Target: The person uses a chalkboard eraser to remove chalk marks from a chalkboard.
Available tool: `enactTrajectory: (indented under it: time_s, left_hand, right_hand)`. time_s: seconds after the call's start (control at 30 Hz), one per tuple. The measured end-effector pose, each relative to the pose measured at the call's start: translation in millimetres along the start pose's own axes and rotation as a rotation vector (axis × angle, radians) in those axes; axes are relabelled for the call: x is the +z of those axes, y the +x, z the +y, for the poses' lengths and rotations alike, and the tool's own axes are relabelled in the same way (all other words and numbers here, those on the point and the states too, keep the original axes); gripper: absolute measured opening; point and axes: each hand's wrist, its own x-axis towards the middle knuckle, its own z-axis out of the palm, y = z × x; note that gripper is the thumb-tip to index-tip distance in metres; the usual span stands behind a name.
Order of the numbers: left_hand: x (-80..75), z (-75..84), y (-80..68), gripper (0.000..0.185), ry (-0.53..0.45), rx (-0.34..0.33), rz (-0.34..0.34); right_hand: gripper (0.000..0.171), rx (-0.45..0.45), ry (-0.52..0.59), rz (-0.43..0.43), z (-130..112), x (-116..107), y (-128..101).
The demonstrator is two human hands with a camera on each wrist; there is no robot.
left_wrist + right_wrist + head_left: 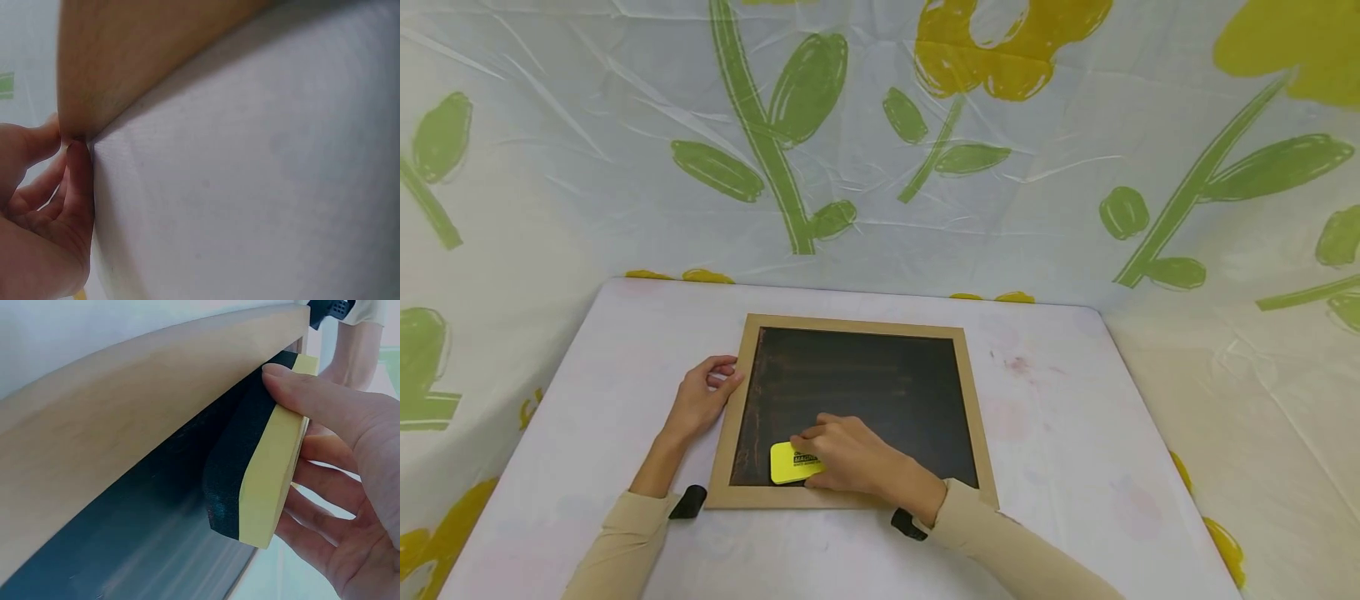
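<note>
— 2 hands are working here, and we are seeing the right hand (850, 458) gripping a yellow eraser (790, 463), thumb curled on 1 long edge and fingers (325, 487) folded against the other, its dark felt face lying on the chalkboard (865, 392).

— We are finding the eraser at the board's near left corner, just beside the wooden frame (730, 417). The right wrist view is showing the felt touching the dark slate close to the frame's inner edge.

— We are watching the left hand (703, 400) steadying the frame's left side; its thumb and fingers (75, 181) are curling against the frame's edge, resting on the table (1060, 433).

— We are judging that wiping is the step in hand: faint reddish chalk streaks are showing along the left and top of the slate.

— We are thinking the next stroke is calling for even pressure, felt kept flat, sweeping away from the corner across the streaks, while the left hand is bracing so the board is not sliding.
</note>
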Motion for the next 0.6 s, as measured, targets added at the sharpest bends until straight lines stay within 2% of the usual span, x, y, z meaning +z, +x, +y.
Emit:
enactTrajectory:
  time_s: [0.3, 0.6]
  left_hand:
    - [-2.7, -1.5, 7.9, 0.041, -0.009, 0.003, -0.004]
    - [-9.8, -4.8, 28.3, 0.041, -0.01, 0.031, -0.034]
  right_hand:
    - [0.057, 0.019, -0.049, -0.015, 0, -2, 6]
    - [0.058, 0.086, -0.052, -0.031, 16, -4, 4]
